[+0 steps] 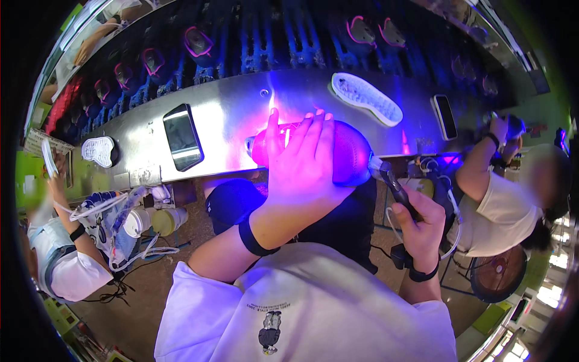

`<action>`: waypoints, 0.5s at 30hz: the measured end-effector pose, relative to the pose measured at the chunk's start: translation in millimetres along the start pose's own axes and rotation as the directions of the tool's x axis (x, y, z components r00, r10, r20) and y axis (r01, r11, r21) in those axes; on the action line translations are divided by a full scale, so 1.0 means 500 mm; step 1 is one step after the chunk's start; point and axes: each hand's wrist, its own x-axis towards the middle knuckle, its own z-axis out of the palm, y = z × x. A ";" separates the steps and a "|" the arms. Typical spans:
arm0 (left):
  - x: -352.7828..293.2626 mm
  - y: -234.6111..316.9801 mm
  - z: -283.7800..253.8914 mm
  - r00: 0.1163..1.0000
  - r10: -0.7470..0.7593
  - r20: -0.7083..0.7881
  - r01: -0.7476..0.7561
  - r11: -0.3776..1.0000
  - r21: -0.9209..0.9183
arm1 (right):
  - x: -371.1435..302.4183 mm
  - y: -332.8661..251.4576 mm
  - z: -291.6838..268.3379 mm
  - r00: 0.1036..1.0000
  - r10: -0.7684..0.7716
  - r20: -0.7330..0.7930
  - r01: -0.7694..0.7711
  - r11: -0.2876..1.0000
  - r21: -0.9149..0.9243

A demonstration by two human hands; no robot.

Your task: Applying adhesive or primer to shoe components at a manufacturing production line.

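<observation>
A shoe upper, lit pink and purple, lies on its side at the near edge of the metal table. My left hand is laid over it, fingers stretched across to its far side and holding it. In my right hand is a brush with a dark handle, gripped between thumb and fingers. Its pale bristles meet the rounded right end of the upper. Just beyond the upper is a white shoe sole, lying on the table.
Phones lie on the metal table, one dark phone left and another phone right. A second sole is far left. Behind runs a dark rack conveyor carrying several shoe uppers. Co-workers sit on both sides; pots hang at left.
</observation>
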 end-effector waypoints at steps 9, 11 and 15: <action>0.071 -0.078 -0.036 0.990 -0.094 0.108 0.104 0.991 -0.088 | 0.149 0.019 0.053 0.980 -0.199 -0.003 0.199 0.979 -0.035; 0.078 -0.106 -0.070 0.954 -0.035 0.299 0.030 0.999 0.023 | 0.145 0.083 0.093 0.995 -0.101 -0.005 0.101 0.983 0.150; 0.063 -0.166 -0.111 0.776 -0.141 0.614 0.021 0.980 0.197 | 0.155 0.073 0.120 0.939 0.253 0.231 -0.341 0.759 0.554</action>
